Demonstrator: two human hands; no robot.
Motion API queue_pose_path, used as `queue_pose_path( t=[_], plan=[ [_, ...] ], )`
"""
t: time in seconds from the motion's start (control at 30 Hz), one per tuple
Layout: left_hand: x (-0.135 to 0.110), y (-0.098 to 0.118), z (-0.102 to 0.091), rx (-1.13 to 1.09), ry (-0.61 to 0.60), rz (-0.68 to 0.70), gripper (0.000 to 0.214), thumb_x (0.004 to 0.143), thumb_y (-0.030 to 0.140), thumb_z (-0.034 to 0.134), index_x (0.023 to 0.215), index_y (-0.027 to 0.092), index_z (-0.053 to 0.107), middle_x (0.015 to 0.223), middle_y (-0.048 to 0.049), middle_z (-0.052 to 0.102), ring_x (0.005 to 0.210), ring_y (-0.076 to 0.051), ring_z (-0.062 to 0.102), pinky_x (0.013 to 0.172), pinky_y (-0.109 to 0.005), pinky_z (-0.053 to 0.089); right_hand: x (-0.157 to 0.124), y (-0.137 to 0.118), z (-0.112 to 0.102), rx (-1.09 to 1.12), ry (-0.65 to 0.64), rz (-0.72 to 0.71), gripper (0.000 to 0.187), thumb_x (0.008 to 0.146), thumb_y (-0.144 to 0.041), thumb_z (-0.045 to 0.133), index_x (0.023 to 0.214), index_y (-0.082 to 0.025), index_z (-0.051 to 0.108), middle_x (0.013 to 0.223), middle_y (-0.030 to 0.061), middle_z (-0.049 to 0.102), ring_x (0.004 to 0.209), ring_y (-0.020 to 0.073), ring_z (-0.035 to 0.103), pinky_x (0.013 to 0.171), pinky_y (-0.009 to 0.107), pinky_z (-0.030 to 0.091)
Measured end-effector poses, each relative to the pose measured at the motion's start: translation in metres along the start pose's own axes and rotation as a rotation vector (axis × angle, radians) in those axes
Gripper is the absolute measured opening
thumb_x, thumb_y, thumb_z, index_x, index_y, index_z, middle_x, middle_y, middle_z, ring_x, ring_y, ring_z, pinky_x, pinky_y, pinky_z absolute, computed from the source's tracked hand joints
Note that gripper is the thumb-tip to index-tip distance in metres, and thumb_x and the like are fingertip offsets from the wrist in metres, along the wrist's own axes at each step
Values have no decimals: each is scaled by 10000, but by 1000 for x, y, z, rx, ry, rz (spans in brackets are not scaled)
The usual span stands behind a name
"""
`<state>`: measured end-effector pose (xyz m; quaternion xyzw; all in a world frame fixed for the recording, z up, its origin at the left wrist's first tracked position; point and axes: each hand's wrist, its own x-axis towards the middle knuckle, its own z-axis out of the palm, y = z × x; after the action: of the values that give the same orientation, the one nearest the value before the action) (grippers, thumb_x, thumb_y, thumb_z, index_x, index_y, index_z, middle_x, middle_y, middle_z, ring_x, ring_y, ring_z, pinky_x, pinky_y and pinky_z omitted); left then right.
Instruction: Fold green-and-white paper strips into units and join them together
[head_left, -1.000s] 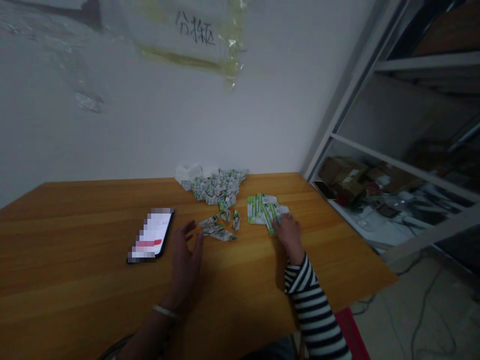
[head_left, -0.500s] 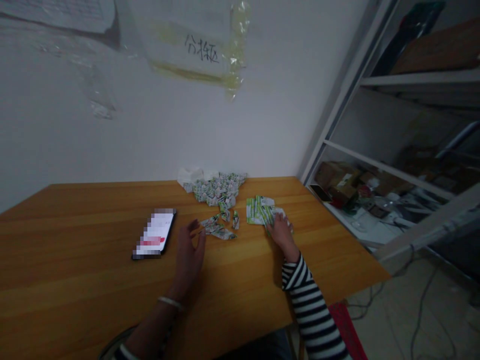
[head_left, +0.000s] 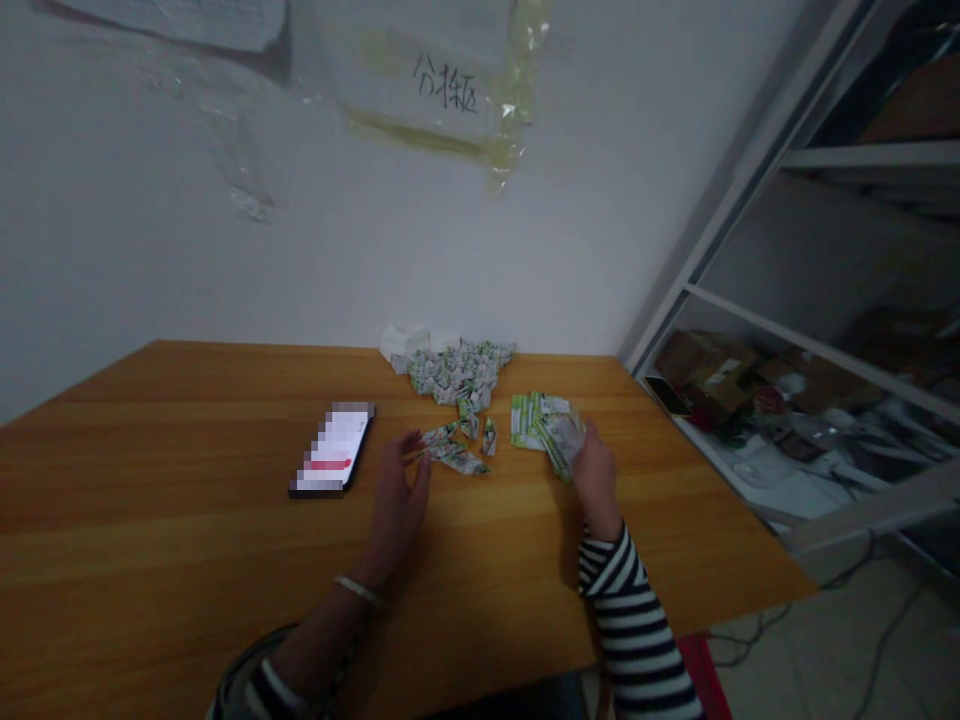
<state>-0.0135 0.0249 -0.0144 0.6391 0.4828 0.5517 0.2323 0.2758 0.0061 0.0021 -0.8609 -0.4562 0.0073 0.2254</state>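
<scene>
My left hand (head_left: 401, 500) rests on edge on the wooden table (head_left: 187, 520), fingers loosely apart and holding nothing, just left of a few loose green-and-white folded paper pieces (head_left: 454, 452). My right hand (head_left: 592, 470), in a striped sleeve, grips a flat green-and-white paper from the small stack of flat sheets (head_left: 536, 425). A larger heap of folded pieces (head_left: 454, 368) lies farther back near the wall.
A phone (head_left: 334, 462) with a lit screen lies left of my left hand. Crumpled white paper (head_left: 405, 338) sits behind the heap. A metal shelf rack (head_left: 795, 330) with boxes stands at the right. Taped plastic and a written label (head_left: 442, 85) hang on the wall.
The view shifted slightly. My right hand has closed on a sheet at the stack's near edge and lifted it a little. My left hand has barely moved.
</scene>
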Motion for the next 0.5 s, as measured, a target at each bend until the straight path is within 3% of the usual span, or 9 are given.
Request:
queue_pose_path(
  t=[0.07,0.17,0.23,0.3,0.4,0.5],
  plan=[
    [-1,2,1,-47,-6,-33,343,885,345,528,1184,178,507,1180,-129,586,1060,-241,604,901,-425,503,0,-1,-3,166,113,-22,452,934,-192,362,1362,-103,474,1020,221,699,926,305,682,786,385,500],
    [-3,4,5,-214,-53,-126,387,859,374,579,1191,191,505,1182,-113,605,1095,-232,598,945,-412,482,-12,-19,1,712,185,-183,472,920,-291,424,1366,-146,477,1186,178,659,1038,275,649,847,389,509],
    [-5,7,9,-409,-140,-247,469,835,413,614,1234,208,478,1183,-100,627,1082,-222,619,939,-394,489,-27,-36,7,1149,-35,-254,616,880,-373,529,1444,-188,363,1145,133,690,965,249,682,800,375,545],
    [-6,10,11,-585,-264,-425,578,797,465,650,1277,207,458,1096,-91,680,966,-226,674,842,-380,533,-43,-51,16,1362,-294,-260,687,863,-387,570,1477,-233,304,1107,98,712,900,241,703,774,382,563],
    [-6,13,11,-688,-363,-596,594,723,474,723,1196,152,562,927,-90,732,791,-243,707,673,-336,546,-58,-60,27,1379,-515,-303,554,841,-335,596,1379,-257,489,1226,71,664,1065,240,653,905,398,525],
    [-5,13,7,-692,-311,-648,431,686,412,770,989,124,666,857,-89,749,736,-231,712,654,-309,536,-57,-56,29,1344,-644,-381,452,843,-269,563,1295,-274,584,1277,44,636,1170,224,596,1031,417,434]
  ],
)
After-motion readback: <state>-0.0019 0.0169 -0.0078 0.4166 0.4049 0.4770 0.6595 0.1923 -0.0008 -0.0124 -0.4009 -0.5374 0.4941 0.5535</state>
